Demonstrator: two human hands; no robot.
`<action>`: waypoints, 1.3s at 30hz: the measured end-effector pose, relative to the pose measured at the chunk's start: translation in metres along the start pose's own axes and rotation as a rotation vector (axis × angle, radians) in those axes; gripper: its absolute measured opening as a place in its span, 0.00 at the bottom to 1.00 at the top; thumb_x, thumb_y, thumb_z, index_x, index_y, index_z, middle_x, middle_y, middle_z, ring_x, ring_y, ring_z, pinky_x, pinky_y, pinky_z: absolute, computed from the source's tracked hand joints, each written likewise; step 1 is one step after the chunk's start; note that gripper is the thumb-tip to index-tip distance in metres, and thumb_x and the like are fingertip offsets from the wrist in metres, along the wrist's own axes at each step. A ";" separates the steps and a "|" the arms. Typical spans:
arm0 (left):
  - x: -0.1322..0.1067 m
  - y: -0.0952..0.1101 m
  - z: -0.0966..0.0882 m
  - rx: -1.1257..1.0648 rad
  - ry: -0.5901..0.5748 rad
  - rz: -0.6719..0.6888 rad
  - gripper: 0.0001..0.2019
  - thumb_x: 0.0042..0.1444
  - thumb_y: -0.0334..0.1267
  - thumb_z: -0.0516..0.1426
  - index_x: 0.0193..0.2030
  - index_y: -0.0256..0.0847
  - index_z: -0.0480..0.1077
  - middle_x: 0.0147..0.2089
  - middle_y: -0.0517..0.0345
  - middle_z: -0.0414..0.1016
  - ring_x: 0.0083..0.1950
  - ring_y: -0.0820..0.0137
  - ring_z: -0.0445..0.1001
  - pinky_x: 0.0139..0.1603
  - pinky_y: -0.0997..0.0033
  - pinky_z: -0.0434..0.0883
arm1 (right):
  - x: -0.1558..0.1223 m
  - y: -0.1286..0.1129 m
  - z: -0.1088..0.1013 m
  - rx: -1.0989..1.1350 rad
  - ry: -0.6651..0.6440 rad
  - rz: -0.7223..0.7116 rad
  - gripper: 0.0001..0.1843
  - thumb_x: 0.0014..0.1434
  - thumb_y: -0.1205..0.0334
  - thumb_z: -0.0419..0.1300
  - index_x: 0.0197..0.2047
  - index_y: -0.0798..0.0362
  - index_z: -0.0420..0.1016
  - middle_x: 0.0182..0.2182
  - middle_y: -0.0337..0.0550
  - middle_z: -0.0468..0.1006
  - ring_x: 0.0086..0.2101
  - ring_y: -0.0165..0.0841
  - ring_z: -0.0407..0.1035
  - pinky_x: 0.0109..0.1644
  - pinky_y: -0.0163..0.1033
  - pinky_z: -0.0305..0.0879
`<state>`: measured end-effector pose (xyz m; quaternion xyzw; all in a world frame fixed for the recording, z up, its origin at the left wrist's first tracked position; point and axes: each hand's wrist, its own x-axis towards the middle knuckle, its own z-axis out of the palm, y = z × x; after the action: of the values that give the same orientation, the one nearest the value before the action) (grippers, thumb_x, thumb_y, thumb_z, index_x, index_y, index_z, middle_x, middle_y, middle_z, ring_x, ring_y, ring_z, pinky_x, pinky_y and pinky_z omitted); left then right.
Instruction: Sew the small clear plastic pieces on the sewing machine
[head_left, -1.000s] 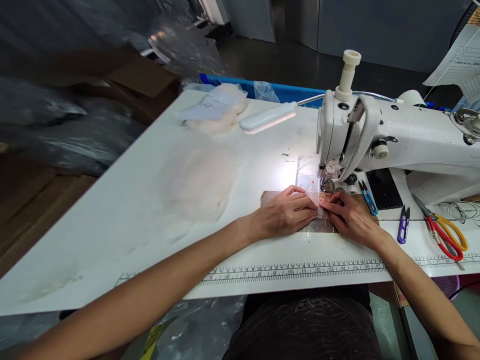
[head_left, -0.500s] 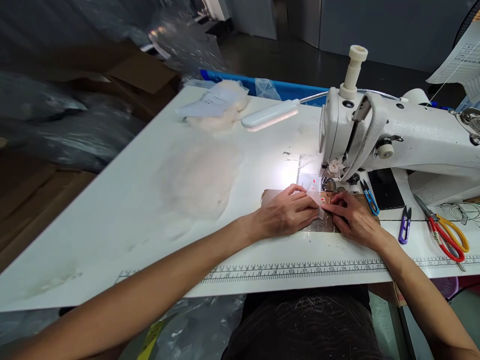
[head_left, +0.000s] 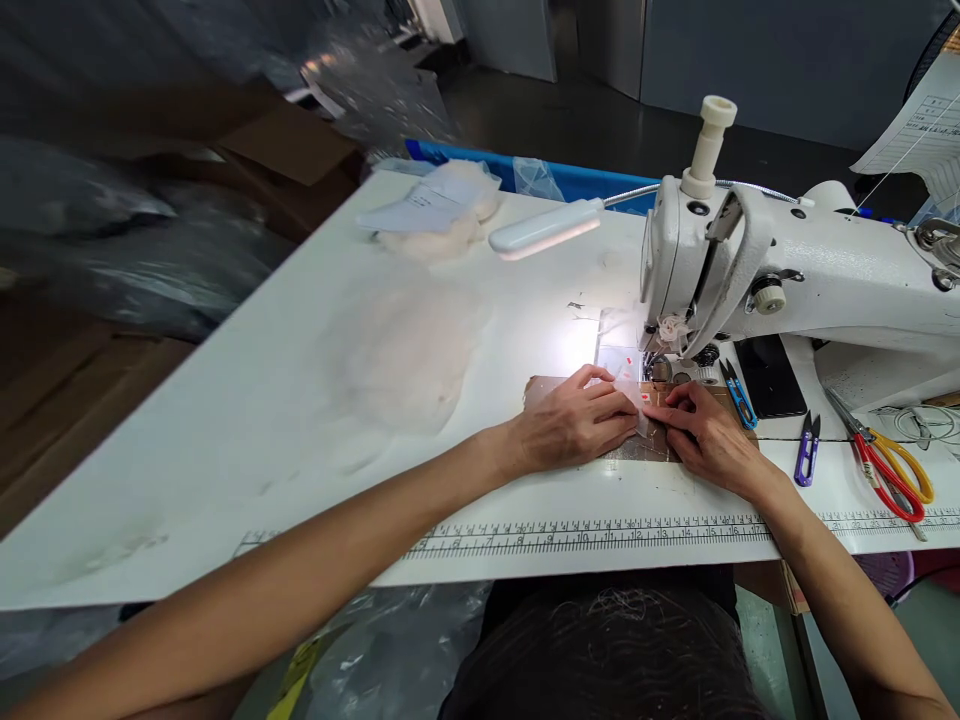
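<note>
A small piece of sheer pale fabric (head_left: 628,400) lies at the needle end of a white sewing machine (head_left: 679,260). From the left, my left hand (head_left: 581,422) presses on it with bent fingers close together, the fingertips partly hidden. My right hand (head_left: 697,430) holds the fabric's right edge between thumb and index finger, the other fingers curled. Both hands rest over a brown, tape-covered plate (head_left: 660,448) just in front of the presser foot. Small red marks show near the fingertips. How the fabric lies beneath my left fingers is hidden.
Blue thread snips (head_left: 739,396), a black phone (head_left: 770,375), purple snips (head_left: 807,450) and scissors (head_left: 892,465) lie to the right. Sheer fabric pieces (head_left: 405,350) spread leftward, with a paper-topped bundle (head_left: 442,205) behind. A lamp (head_left: 546,230) reaches over the table. A printed ruler (head_left: 585,537) follows the front edge.
Both hands keep nearly the same place and grip on the fabric. The whole view has shifted very slightly.
</note>
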<state>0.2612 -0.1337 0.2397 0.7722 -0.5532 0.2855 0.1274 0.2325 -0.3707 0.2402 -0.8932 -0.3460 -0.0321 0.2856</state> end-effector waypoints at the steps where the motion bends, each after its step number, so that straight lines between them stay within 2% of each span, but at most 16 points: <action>1: 0.000 0.000 0.000 -0.005 0.004 0.001 0.08 0.67 0.30 0.52 0.37 0.41 0.70 0.38 0.62 0.79 0.37 0.75 0.74 0.48 0.64 0.70 | 0.000 0.001 0.001 -0.005 0.002 -0.001 0.23 0.63 0.70 0.50 0.57 0.46 0.75 0.44 0.48 0.66 0.43 0.36 0.67 0.51 0.48 0.72; 9: 0.000 0.001 0.000 0.017 0.005 0.018 0.08 0.66 0.29 0.52 0.37 0.41 0.70 0.38 0.61 0.79 0.37 0.75 0.74 0.48 0.66 0.72 | -0.001 0.001 0.002 0.011 0.023 0.008 0.24 0.62 0.72 0.50 0.57 0.48 0.75 0.45 0.48 0.66 0.41 0.35 0.67 0.49 0.48 0.74; 14: 0.000 0.002 0.002 0.037 0.048 0.022 0.08 0.66 0.30 0.53 0.36 0.39 0.70 0.38 0.59 0.79 0.37 0.74 0.75 0.47 0.65 0.73 | 0.000 -0.004 -0.002 0.018 0.055 0.037 0.21 0.66 0.68 0.49 0.58 0.51 0.72 0.43 0.49 0.68 0.41 0.37 0.69 0.49 0.49 0.74; 20: -0.002 0.001 0.003 0.011 -0.001 0.007 0.08 0.67 0.30 0.52 0.38 0.41 0.71 0.40 0.59 0.79 0.39 0.74 0.76 0.48 0.64 0.75 | -0.001 -0.004 -0.003 0.007 0.052 0.047 0.21 0.67 0.66 0.49 0.60 0.48 0.70 0.44 0.49 0.69 0.43 0.39 0.69 0.50 0.51 0.74; 27: -0.001 0.002 0.003 -0.009 0.027 -0.001 0.08 0.66 0.29 0.52 0.37 0.40 0.71 0.41 0.57 0.78 0.40 0.73 0.76 0.45 0.65 0.75 | -0.001 -0.003 -0.002 0.019 0.089 0.022 0.19 0.66 0.67 0.49 0.56 0.51 0.74 0.43 0.50 0.70 0.42 0.38 0.70 0.49 0.48 0.74; 33: -0.005 0.001 0.007 0.014 -0.024 -0.019 0.08 0.66 0.31 0.52 0.39 0.41 0.72 0.41 0.57 0.78 0.39 0.72 0.75 0.42 0.66 0.75 | -0.002 -0.006 -0.005 -0.006 0.033 0.015 0.19 0.65 0.69 0.51 0.54 0.49 0.76 0.44 0.49 0.69 0.42 0.37 0.69 0.48 0.47 0.74; 39: -0.002 0.004 0.004 -0.049 0.012 -0.042 0.09 0.67 0.32 0.51 0.40 0.41 0.72 0.41 0.57 0.79 0.39 0.73 0.76 0.44 0.66 0.74 | -0.003 -0.005 -0.002 -0.013 0.003 -0.076 0.18 0.63 0.69 0.53 0.50 0.48 0.79 0.45 0.49 0.66 0.43 0.35 0.68 0.49 0.47 0.74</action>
<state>0.2585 -0.1357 0.2355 0.7785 -0.5429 0.2739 0.1555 0.2270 -0.3706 0.2436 -0.8810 -0.3791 -0.0466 0.2791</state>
